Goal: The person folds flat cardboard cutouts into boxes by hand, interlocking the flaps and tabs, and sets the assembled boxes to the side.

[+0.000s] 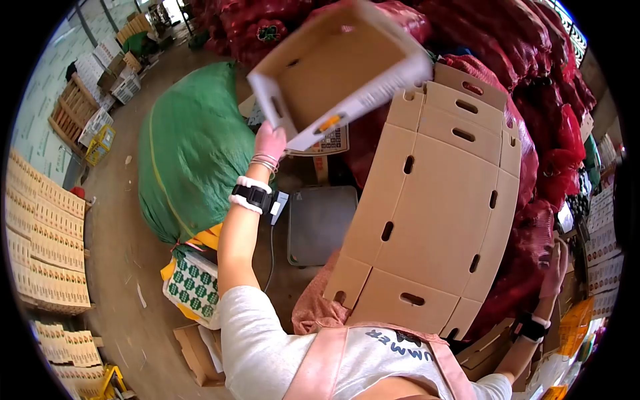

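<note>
My left hand (271, 141), in a pinkish glove, grips the near left corner of an open cardboard box (333, 63), white outside and brown inside. The box is tilted and slightly blurred above the floor scale (321, 225). Out at the right, my right hand (555, 270) has its fingers stretched out beside the red mesh sacks (517, 260), and I see nothing in it. Whether it touches a sack I cannot tell. Between my arms, flat cardboard blanks (453, 207) with punched handle slots lean in front of me.
A large green sack (193, 150) bulges at the left, above a green-and-white patterned pack (193, 288). More red sacks (480, 33) pile up behind the blanks. Stacked boxes (47, 233) line the far left. An open brown carton (199, 353) lies on the floor.
</note>
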A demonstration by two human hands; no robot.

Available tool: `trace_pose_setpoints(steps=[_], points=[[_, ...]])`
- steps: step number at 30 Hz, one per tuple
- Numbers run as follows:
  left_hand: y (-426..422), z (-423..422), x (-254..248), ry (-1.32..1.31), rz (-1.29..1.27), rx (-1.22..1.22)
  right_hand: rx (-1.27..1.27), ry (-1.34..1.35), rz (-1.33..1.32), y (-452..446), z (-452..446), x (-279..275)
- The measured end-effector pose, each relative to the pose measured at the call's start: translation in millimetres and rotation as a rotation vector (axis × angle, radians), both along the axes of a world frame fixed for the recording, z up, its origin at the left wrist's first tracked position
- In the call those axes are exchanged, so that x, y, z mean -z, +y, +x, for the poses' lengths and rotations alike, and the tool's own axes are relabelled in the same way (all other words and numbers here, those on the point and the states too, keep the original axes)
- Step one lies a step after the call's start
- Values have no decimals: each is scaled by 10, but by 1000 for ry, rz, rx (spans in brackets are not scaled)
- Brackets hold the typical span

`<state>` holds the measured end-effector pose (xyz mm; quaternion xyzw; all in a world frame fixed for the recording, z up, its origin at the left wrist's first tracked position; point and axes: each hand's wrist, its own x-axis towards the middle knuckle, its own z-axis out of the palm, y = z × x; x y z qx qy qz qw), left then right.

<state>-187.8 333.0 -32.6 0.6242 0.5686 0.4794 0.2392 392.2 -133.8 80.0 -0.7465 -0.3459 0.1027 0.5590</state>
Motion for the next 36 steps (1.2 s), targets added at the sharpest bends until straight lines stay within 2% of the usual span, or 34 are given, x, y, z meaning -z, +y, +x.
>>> trace_pose_setpoints(steps=[1,3,5,6,8,10,11,12,13,14,16,17,18,20,22,24,27,30,31,32,34,36], points=[[286,-109,247,-28,-56,-104,8,38,23,-37,-24,83],[757,-307,466,-32,-123,-93,32,118,72,-53,-172,237],[383,-75,-264,-430,-347,-16,-61,69,14,-36,-272,396],[482,1,-282,-779,-335,-24,-105,46,-19,-50,-334,454],[642,134,-129,-756,-169,-81,-153,29,-74,18,-574,447],[438,234,6,-86,-61,144,-93,-21,-196,6,-646,626],[231,289,130,242,1,255,-10,-224,-350,-16,-743,728],[-224,462,213,159,68,378,73,-428,-507,-41,-874,843],[-765,591,165,154,-90,493,118,-543,-608,-120,-955,1092],[-1349,719,-67,223,-355,518,161,-659,-711,-200,-1038,1254],[-2171,749,178,410,-502,597,90,-344,-877,-127,-1536,977],[-2452,785,399,478,-481,629,125,-318,-960,-13,-1703,801],[-2728,896,318,360,-666,596,161,-284,-1046,98,-1774,673],[-2952,1049,432,379,-442,418,160,-267,-1070,124,-1754,626],[-2974,1089,333,421,-438,373,153,-316,-1158,181,-1778,545],[-3027,1087,241,517,-365,348,227,-489,-1231,193,-1928,518],[-3213,1081,59,835,-86,333,167,-752,-1162,33,-2085,592],[-3265,1026,-446,1029,155,1036,-700,-873,-801,-146,-2083,202],[-3213,1059,-513,882,324,1222,-968,-810,-736,-141,-2046,164],[-3125,1072,-465,767,342,1368,-1079,-895,-695,-153,-1968,227],[-2835,1053,-488,1076,406,1496,-1048,-1074,-559,-149,-1670,448],[-2506,875,-238,1026,563,1224,-825,-953,-272,-173,-1355,480]])
